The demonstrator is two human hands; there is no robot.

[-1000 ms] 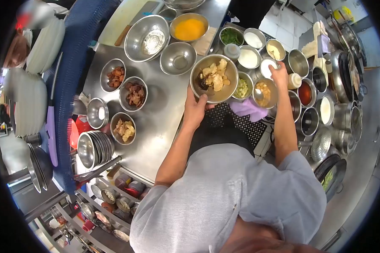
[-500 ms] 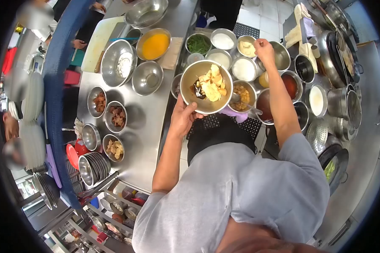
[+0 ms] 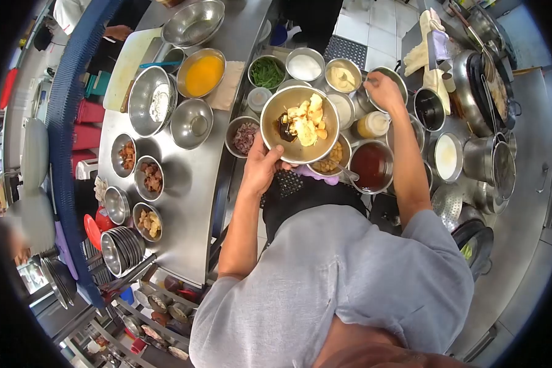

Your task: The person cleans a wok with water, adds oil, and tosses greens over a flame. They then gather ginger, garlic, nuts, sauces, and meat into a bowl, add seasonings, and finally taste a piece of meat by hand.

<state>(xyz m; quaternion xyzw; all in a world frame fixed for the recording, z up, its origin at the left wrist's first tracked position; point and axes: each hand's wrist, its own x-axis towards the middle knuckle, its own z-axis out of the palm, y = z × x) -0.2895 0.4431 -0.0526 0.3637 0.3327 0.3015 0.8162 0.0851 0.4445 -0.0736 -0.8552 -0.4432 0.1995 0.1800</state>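
Note:
My left hand (image 3: 265, 167) grips the rim of a steel mixing bowl (image 3: 276, 147), thumb on top. Inside lie pale yellow lumps (image 3: 306, 122) and a dark brown sauce (image 3: 286, 127). My right hand (image 3: 385, 92) has its fingers curled together over a steel bowl (image 3: 400, 80); what they pinch, if anything, I cannot make out. Left of this hand stands a bowl of pale yellow paste (image 3: 338, 76) with a spoon in it. Just below the hand is a squeeze bottle (image 3: 374, 125) with yellow contents. A bowl of red-brown sauce (image 3: 371, 167) stands closer to me.
Bowls of white powder (image 3: 304, 65), green herbs (image 3: 267, 72) and chopped onion (image 3: 245, 137) surround the held bowl. On the steel counter (image 3: 193, 202) at left are a bowl of orange liquid (image 3: 203, 75), meat bowls (image 3: 149, 178) and stacked bowls (image 3: 122, 251). Woks (image 3: 481, 86) stand at right.
My right hand has moved from the paste bowl's edge to the right and toward me, over the neighbouring steel bowl. My left hand still holds the mixing bowl. The view has shifted slightly.

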